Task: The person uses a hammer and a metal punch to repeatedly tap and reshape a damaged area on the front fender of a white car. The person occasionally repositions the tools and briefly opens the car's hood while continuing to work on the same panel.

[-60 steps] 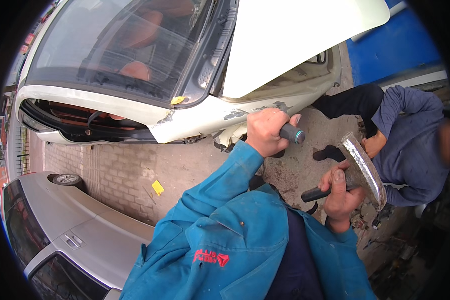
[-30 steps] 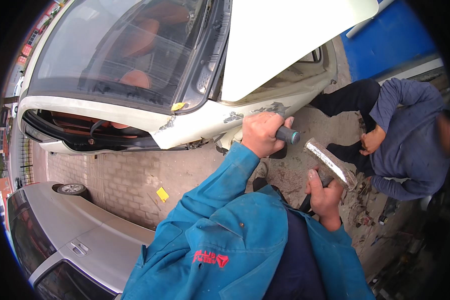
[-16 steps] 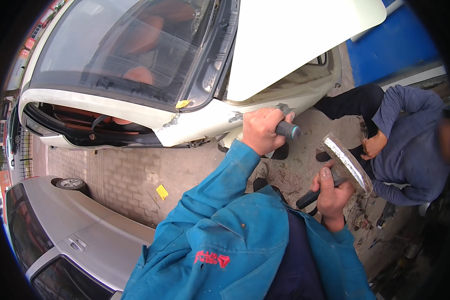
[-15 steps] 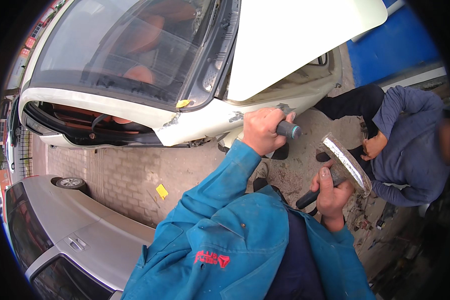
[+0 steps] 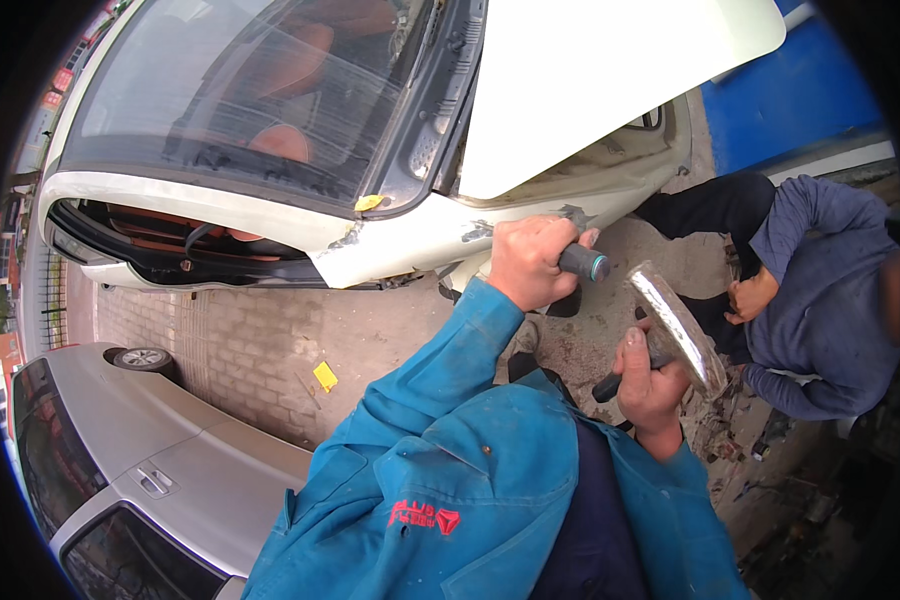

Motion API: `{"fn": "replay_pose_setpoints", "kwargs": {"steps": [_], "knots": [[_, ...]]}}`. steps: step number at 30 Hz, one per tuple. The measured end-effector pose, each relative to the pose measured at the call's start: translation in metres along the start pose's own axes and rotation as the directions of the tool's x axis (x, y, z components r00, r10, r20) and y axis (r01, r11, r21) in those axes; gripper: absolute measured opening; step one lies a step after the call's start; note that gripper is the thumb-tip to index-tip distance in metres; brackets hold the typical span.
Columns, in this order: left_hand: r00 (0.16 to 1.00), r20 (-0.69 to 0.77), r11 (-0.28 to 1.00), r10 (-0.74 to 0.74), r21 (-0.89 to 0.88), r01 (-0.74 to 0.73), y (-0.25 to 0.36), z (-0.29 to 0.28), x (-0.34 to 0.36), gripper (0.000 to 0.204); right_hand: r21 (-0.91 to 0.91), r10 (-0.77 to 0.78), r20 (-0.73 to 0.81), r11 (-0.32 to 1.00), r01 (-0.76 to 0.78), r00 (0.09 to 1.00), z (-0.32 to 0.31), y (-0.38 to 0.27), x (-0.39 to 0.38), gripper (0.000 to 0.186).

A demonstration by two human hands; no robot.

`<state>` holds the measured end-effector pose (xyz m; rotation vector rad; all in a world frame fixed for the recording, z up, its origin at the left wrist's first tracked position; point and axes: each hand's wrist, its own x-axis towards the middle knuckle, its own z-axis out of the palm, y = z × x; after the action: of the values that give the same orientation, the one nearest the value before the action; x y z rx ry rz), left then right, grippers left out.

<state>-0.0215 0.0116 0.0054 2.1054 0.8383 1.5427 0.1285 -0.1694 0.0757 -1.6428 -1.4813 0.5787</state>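
Note:
My left hand is closed round a dark cylindrical tool with a teal ring at its end, held at the scuffed, bare-metal patch on the white car's body panel; the tool's far end is hidden by my fingers. My right hand grips a hammer by its dark handle, thumb along it, with the long, worn silver head raised a little below and right of the tool's ringed end. The two tools are apart.
A white raised panel tops the car. A co-worker in a grey top crouches at right, hands low, near a blue surface and scattered parts. A silver car stands lower left; a yellow piece lies on the paving.
The hammer in my right hand has shifted back and forth, and is now slightly up-left of where it was half a second ago. My left hand and its tool have barely moved.

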Motion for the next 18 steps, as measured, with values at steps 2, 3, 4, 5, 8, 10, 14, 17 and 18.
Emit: {"fn": "replay_pose_setpoints", "kwargs": {"steps": [2,3,4,5,8,10,14,17,18], "knots": [[1.000,0.008,1.000,-0.008,0.009,0.008,0.000,-0.001,-0.001,0.039,0.015,0.132,0.085,0.991,-0.134,0.988,-0.002,-0.003,0.002,0.021],[1.000,0.009,1.000,-0.007,0.016,0.007,0.000,-0.002,-0.002,0.039,0.058,0.085,0.070,0.994,-0.089,0.994,-0.004,-0.007,0.002,0.020],[1.000,0.016,1.000,-0.001,0.021,0.001,0.000,-0.002,-0.002,0.039,0.136,0.120,0.037,0.983,-0.124,0.992,-0.007,-0.014,-0.002,0.020],[1.000,0.008,1.000,0.007,0.020,-0.008,-0.001,-0.002,-0.003,0.040,0.202,0.179,0.019,0.963,-0.179,0.984,-0.010,-0.020,-0.005,0.020],[0.999,0.042,1.000,0.022,-0.004,-0.022,-0.002,-0.001,-0.005,0.040,0.474,0.081,-0.148,0.881,-0.002,0.986,-0.012,-0.033,-0.007,0.028],[0.999,0.044,1.000,0.018,-0.003,-0.018,-0.003,-0.001,-0.006,0.040,0.615,-0.032,-0.294,0.759,0.214,0.955,-0.006,-0.031,-0.002,0.026],[0.996,0.081,0.998,0.034,0.044,-0.038,-0.005,-0.001,-0.009,0.039,0.047,0.158,0.033,0.986,-0.159,0.987,0.004,-0.009,0.006,0.020],[0.995,0.089,0.999,0.048,0.013,-0.050,-0.003,-0.002,-0.014,0.039,0.358,0.358,-0.006,0.873,-0.333,0.934,-0.008,-0.006,-0.010,0.017],[0.995,0.096,0.999,0.038,0.020,-0.040,-0.003,-0.001,-0.015,0.038,0.379,0.295,-0.067,0.891,-0.249,0.953,-0.012,-0.007,-0.015,0.016]]}}
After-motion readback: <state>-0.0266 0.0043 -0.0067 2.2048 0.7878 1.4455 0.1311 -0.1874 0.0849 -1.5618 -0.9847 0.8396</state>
